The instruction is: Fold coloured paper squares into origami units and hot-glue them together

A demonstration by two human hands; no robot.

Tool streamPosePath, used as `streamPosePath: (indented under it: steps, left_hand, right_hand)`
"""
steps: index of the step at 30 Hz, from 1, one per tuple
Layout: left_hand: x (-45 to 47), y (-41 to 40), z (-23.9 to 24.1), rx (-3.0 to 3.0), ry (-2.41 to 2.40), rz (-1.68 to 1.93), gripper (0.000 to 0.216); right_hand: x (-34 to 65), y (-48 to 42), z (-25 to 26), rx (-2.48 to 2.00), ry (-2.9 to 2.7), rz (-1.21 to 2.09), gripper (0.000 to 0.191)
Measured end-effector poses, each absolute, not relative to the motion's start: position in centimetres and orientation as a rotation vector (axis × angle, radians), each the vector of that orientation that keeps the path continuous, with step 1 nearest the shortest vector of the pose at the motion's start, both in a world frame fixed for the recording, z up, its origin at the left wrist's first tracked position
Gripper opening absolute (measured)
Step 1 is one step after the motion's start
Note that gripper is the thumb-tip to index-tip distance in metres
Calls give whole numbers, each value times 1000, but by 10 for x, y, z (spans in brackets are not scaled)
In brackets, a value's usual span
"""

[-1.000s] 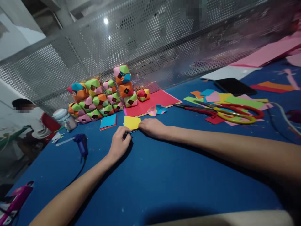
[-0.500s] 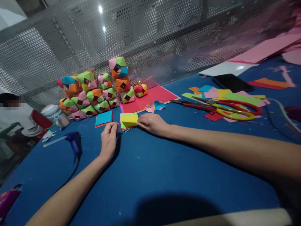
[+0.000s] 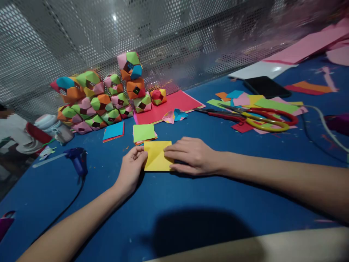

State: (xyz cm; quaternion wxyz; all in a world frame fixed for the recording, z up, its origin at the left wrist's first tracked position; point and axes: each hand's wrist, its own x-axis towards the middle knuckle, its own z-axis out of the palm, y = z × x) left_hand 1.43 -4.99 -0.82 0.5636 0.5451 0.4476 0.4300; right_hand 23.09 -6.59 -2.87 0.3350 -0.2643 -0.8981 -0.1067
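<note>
The yellow paper [image 3: 156, 160] lay on the blue counter [image 3: 114, 233], just nearer the person than a green-topped paper stack [image 3: 144, 132]. I saw the left hand [image 3: 131, 165] pinching its left edge; the right hand's [image 3: 195, 157] fingers covered the opposite edge, whether gripping I couldn't tell.

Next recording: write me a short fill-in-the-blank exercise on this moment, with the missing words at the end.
1. The sheet between the left hand and the right hand is ____.
2. The stack just beyond it has a top sheet coloured ____.
3. The glue gun lies nearer the ____ hand.

Missing words: yellow; green; left
</note>
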Motion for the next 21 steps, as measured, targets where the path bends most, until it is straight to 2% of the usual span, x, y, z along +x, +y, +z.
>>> streamPosePath:
  steps: [6,10,16,21]
  left_hand:
    - [20,-60,-2,1585,1146,903,18]
    - [20,-60,-3,1668,1100,905,22]
    - [12,-39,-10,1499,1106,1158,24]
    - [9,-34,-11,1691,1232,1027,19]
  right_hand:
    - [228,-62,-22,-1116,-1868,441,32]
    - [223,-60,-19,-1166,-1850,797,22]
    - [225,-58,-20,-1255,-1683,929,21]
    - [225,-61,-20,-1236,-1721,947,20]
